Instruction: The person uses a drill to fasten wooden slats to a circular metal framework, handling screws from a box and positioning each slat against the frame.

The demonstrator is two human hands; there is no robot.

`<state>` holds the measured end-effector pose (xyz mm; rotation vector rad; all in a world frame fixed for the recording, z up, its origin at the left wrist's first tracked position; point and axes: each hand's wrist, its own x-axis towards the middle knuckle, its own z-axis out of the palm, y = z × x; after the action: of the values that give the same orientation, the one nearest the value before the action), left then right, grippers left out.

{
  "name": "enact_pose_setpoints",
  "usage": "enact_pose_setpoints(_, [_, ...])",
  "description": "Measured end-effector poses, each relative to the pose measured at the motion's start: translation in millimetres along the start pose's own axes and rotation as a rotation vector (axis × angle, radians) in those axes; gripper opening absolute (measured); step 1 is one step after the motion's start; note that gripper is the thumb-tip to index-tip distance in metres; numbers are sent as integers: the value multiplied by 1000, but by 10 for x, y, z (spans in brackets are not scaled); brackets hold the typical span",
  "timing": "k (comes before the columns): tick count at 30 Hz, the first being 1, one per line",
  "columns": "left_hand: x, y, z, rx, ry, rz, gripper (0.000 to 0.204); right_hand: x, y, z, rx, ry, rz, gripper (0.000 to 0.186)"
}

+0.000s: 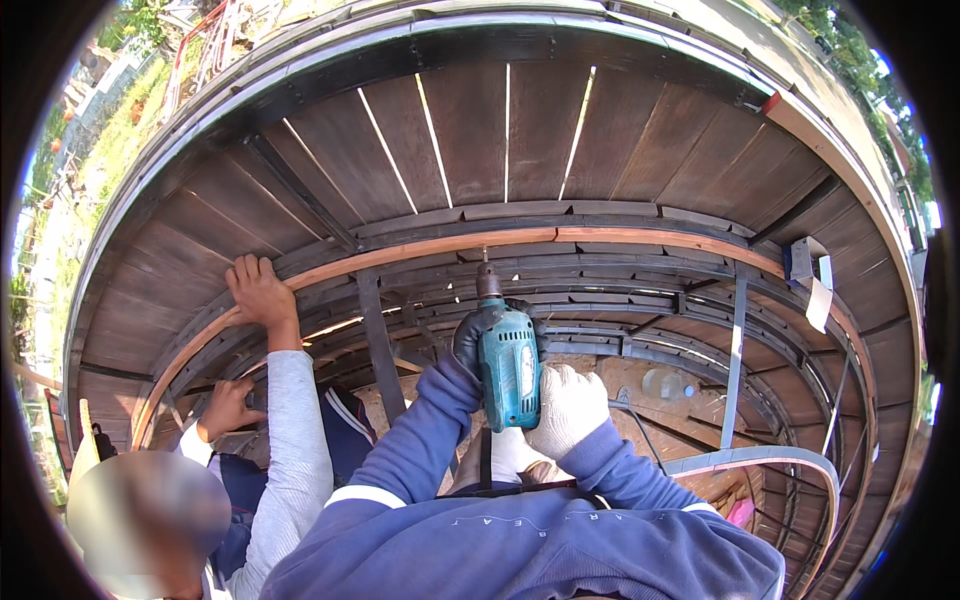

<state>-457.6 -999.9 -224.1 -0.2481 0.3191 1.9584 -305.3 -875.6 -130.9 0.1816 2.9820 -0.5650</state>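
Observation:
A teal power drill (510,365) points away from me, its chuck (487,280) and thin bit toward the long reddish-brown wooden strip (440,243). The bit's tip meets the strip's near edge or overlaps it; I cannot tell which. My left hand (472,338), in a dark glove, wraps round the front of the drill body. At the drill's rear right, my right hand (572,408) in a white knitted glove is closed against it, the grip itself hidden. The strip runs along a curved dark metal rail (600,222).
At the left, a co-worker's hand (262,292) rests on the strip; their other hand (230,408) is lower. Dark boards (460,130) fan out beyond the rail. A small open box (808,268) sits at the right. Metal uprights (735,350) and a plastic bottle (662,383) lie below.

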Motion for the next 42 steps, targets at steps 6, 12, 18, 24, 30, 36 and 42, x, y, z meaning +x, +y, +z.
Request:
enact_pose_setpoints(6, [-89,-178,42,-7,31,37,54,-200,148,-17,27,-43,-49,68])
enact_pose_setpoints(12, [-396,-948,-13,-76,151,82,55,-754,449,-278,112,-184,-127,63])
enact_pose_setpoints(18, [-788,-1516,433,-42,223,397,62,-993,950,-717,288,-180,-464,73])
enact_pose_setpoints(24, [-950,-2077,592,57,254,623,58,-1388,2175,-1505,323,147,-344,35])
enact_pose_setpoints(30, [-940,-2364,426,122,111,724,60,-1229,3463,-2757,20,557,42,21])
enact_pose_setpoints(36, [-867,-2426,508,128,85,778,59,-762,5094,-3274,-340,259,244,22])
enact_pose_setpoints(42, [-1170,-2514,445,83,208,866,60,10,4729,-2996,-481,-142,315,32])
